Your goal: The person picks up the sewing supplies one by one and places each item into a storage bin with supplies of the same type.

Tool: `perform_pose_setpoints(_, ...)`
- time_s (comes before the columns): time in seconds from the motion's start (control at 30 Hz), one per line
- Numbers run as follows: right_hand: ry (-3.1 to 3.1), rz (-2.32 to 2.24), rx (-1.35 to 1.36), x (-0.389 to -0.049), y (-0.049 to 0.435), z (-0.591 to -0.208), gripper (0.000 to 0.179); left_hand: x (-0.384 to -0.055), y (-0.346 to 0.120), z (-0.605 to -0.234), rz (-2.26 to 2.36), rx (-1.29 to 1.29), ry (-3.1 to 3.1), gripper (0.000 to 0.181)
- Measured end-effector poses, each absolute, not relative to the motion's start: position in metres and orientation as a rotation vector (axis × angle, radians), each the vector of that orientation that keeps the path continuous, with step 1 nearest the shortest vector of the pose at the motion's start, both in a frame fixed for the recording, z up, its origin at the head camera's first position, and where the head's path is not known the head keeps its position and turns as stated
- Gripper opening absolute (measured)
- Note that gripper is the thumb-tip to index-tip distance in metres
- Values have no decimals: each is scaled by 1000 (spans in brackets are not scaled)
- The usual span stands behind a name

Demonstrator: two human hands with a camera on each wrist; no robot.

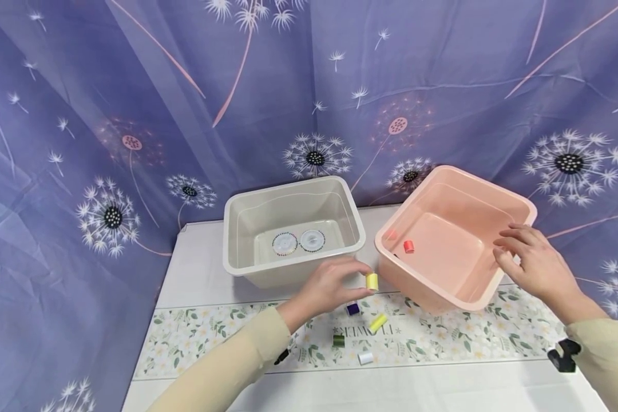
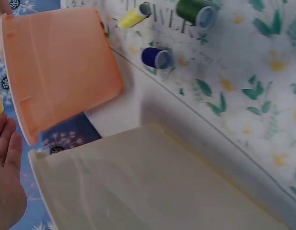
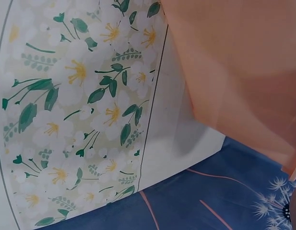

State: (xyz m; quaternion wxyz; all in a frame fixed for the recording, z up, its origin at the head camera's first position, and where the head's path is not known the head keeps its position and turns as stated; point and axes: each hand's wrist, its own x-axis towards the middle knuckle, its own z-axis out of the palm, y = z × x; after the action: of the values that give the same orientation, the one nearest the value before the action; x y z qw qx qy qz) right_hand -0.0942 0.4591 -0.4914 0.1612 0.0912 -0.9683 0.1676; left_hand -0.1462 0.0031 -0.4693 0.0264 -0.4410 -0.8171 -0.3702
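Observation:
My left hand (image 1: 335, 281) pinches a pale yellow spool of thread (image 1: 372, 281) between thumb and fingers, close to the near-left wall of the pink basin (image 1: 460, 297). In the left wrist view, that hand (image 2: 8, 167) shows only at the left edge. My right hand (image 1: 538, 266) hangs over the pink basin's right rim, its fingers loosely bent and holding nothing. Inside this basin lies a red spool (image 1: 409, 246), with another reddish one (image 1: 391, 234) by the left wall. Below the left hand, a purple spool (image 1: 352, 309) and a bright yellow spool (image 1: 378, 323) lie on the floral cloth.
A grey basin (image 1: 293, 267) stands to the left, holding two round pin wheels (image 1: 285, 244). Nearer me lie a green spool (image 1: 339, 341), a white spool (image 1: 365, 358) and a black spool (image 1: 282, 356), partly behind the left sleeve. A purple dandelion curtain (image 1: 268, 114) hangs behind the table.

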Motion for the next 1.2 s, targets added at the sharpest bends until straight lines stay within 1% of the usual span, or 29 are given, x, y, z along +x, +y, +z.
perform_pose_setpoints(0.47,-2740,502,241,-94,459,-495,34,-158,34,-445,-1078,-1354,-2518,36)
perform_pose_setpoints(0.73,-2731,502,243,-94,459,-496,34,-167,52,-430,-1040,-1343,-2614,39)
perform_pose_setpoints(0.9,-2712,497,256,-95,460,-499,34,-173,61,-427,-996,-1355,-2628,36)
perform_pose_setpoints(1.2,-2698,505,258,-94,459,-501,36,-184,74,-426,-963,-1343,-2668,38)
